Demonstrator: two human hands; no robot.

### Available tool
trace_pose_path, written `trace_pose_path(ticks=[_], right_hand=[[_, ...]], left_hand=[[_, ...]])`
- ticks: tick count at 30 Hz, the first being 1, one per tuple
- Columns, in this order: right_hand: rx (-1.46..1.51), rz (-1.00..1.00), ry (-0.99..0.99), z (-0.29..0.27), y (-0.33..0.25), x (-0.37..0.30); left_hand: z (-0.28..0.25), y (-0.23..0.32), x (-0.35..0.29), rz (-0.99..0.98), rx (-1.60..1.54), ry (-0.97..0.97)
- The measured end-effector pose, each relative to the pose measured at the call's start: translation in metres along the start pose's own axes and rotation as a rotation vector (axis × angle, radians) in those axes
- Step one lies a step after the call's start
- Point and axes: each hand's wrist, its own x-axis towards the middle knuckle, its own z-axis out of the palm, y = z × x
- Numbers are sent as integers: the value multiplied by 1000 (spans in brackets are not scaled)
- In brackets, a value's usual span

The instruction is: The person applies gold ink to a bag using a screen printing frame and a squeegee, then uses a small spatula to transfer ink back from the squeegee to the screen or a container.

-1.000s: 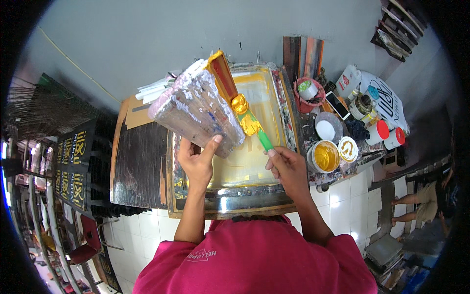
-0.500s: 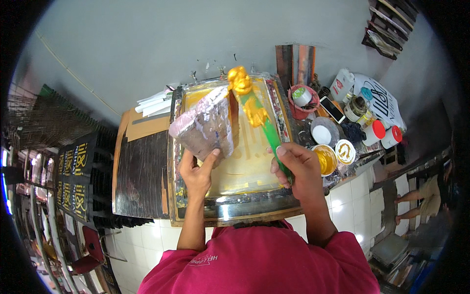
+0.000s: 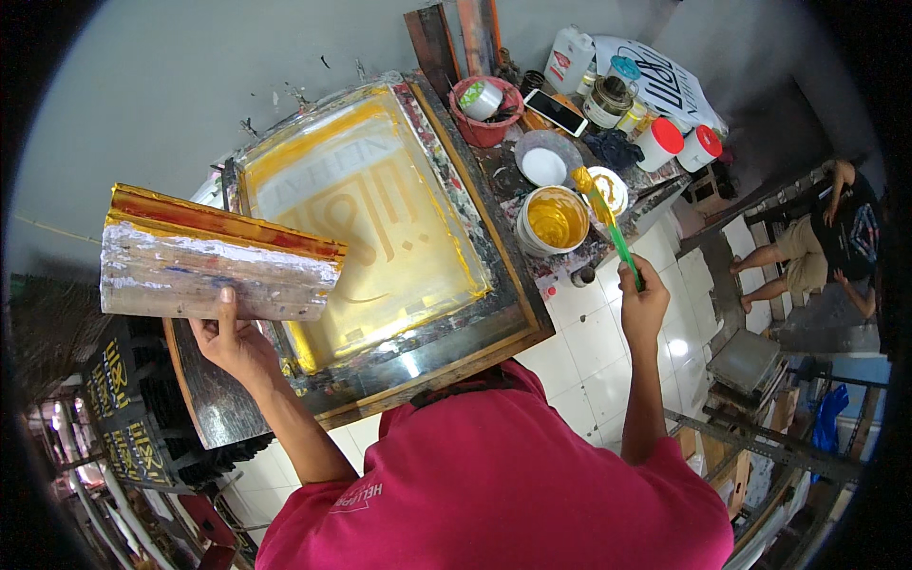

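Left hand [image 3: 239, 348] gripping wooden squeegee [image 3: 204, 283]; right hand [image 3: 645, 302] gripping green spatula [image 3: 624, 249].
Squeegee: flaked, flat wood over printing screen's [image 3: 408, 296] left side; long axis crosswise, gold-smeared blade facing away from wearer. Spatula: slender, gold-coated tip pointing up-left.

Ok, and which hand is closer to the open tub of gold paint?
Right. The right hand, holding the green spatula, is right of the tub and nearer the person's body; the left hand, holding the squeegee, is far left, beyond the framed screen.

Gold-edged squeegee [image 3: 220, 261], gold-coated green spatula [image 3: 615, 231]
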Motion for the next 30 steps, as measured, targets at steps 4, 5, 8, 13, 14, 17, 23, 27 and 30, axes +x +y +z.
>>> trace_pose_path(ticks=[4, 5, 8, 13, 14, 17, 23, 27, 30], right_hand=[[-311, -145, -11, 7, 11, -5], [-471, -146, -82, 8, 23, -3], [-570, -115, -160, 8, 36, -2], [-373, -145, -99, 5, 43, -3], [-238, -18, -139, 3, 43, -2], [142, 265, -239, -1, 39, 1], [527, 354, -303, -8, 30, 1], [681, 229, -313, -7, 12, -5], [737, 59, -278, 10, -17, -12]], left_hand=[[-3, -14, 5, -57, 13, -50], [-1, -18, 5, -67, 12, -58], [5, -24, 3, -167, -48, -91], [29, -34, -6, -207, -99, -119], [33, -37, -8, -225, -79, -114], [60, -43, -14, -312, -127, -169], [119, -86, -30, -598, -263, -369], [157, -101, -44, -817, -406, -496], [170, -103, -51, -973, -518, -499]])
